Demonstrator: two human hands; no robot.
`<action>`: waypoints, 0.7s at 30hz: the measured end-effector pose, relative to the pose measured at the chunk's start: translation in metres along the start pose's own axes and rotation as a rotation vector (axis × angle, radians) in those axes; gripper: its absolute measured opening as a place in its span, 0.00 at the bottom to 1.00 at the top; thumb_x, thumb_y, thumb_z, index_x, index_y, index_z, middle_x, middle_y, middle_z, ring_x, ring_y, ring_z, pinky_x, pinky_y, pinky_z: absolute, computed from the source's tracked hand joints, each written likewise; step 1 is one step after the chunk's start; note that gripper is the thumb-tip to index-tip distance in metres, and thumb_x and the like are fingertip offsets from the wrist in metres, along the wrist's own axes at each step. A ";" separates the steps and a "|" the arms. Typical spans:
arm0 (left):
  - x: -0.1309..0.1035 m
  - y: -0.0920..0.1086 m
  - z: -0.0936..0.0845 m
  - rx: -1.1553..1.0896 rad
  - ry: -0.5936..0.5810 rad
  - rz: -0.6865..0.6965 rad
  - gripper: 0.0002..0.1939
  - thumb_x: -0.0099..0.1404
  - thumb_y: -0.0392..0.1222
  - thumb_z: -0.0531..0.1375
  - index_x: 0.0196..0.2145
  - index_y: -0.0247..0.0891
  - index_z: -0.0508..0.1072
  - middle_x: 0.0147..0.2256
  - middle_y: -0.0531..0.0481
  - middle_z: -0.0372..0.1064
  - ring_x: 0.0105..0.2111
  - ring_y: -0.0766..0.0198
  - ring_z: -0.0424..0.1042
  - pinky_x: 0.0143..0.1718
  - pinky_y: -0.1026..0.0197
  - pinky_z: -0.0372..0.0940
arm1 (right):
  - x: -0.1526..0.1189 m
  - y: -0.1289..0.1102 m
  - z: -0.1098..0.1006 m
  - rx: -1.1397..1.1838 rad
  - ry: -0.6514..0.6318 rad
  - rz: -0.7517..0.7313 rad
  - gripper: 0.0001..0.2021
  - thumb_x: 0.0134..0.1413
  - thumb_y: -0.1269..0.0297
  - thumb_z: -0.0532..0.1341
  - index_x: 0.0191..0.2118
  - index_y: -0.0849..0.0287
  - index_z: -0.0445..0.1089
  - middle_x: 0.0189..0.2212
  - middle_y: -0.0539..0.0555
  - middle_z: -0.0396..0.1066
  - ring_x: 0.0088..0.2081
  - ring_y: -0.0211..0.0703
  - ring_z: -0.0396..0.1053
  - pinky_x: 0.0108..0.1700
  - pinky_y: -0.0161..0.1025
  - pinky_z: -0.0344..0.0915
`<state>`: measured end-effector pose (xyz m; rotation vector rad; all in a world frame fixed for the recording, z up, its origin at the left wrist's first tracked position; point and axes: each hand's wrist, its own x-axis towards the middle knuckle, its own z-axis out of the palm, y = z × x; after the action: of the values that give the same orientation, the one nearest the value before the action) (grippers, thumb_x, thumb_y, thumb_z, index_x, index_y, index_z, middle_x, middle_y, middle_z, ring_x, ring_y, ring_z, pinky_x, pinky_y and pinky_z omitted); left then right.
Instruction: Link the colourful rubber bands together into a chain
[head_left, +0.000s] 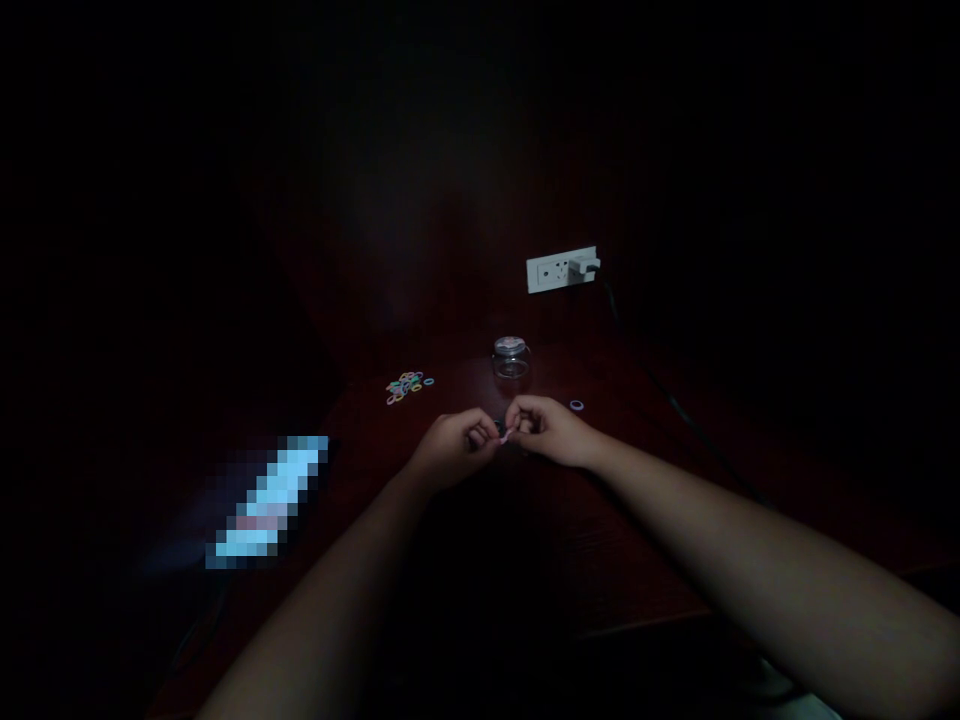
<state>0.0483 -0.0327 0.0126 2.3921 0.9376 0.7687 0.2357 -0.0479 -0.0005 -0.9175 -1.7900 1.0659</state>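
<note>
My left hand (461, 445) and my right hand (546, 428) meet over the dark red table, thumbs and fingertips pinched. Between them they grip a small pink hair tie (505, 437), one side in each hand. Just behind the fingers lies something dark and ring-like, mostly hidden. A clear round jar (511, 368) with a patterned lid stands upright behind my hands. Off to the left sits a pile of colourful hair ties (405, 386). A single pale purple hair tie (577, 405) lies right of the jar.
On the left glows a blurred-out screen (270, 505). A white wall socket (561, 270) holds a plug, and its dark cable (679, 410) runs down along the right side of the table. The surroundings are very dark.
</note>
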 end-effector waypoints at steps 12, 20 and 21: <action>0.002 0.004 -0.001 -0.086 0.031 0.019 0.07 0.55 0.41 0.59 0.29 0.34 0.69 0.25 0.51 0.69 0.23 0.71 0.67 0.25 0.70 0.62 | -0.001 -0.003 0.000 -0.108 -0.045 0.102 0.08 0.45 0.66 0.60 0.31 0.65 0.66 0.18 0.47 0.63 0.19 0.29 0.58 0.20 0.28 0.53; 0.002 0.003 -0.002 -0.016 0.016 0.030 0.07 0.56 0.41 0.58 0.29 0.34 0.70 0.24 0.51 0.69 0.23 0.72 0.66 0.22 0.71 0.60 | -0.001 0.000 0.000 -0.117 -0.038 0.092 0.07 0.44 0.64 0.60 0.29 0.63 0.65 0.18 0.46 0.62 0.19 0.30 0.59 0.21 0.28 0.53; 0.002 0.003 -0.002 -0.015 0.018 0.022 0.07 0.56 0.42 0.58 0.29 0.34 0.70 0.24 0.51 0.69 0.23 0.72 0.66 0.22 0.71 0.60 | -0.001 0.000 0.000 -0.126 -0.036 0.087 0.07 0.44 0.64 0.60 0.29 0.63 0.65 0.18 0.46 0.61 0.19 0.30 0.58 0.21 0.28 0.53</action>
<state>0.0492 -0.0333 0.0166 2.3902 0.9102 0.8041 0.2361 -0.0485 -0.0010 -1.0672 -1.8788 1.0392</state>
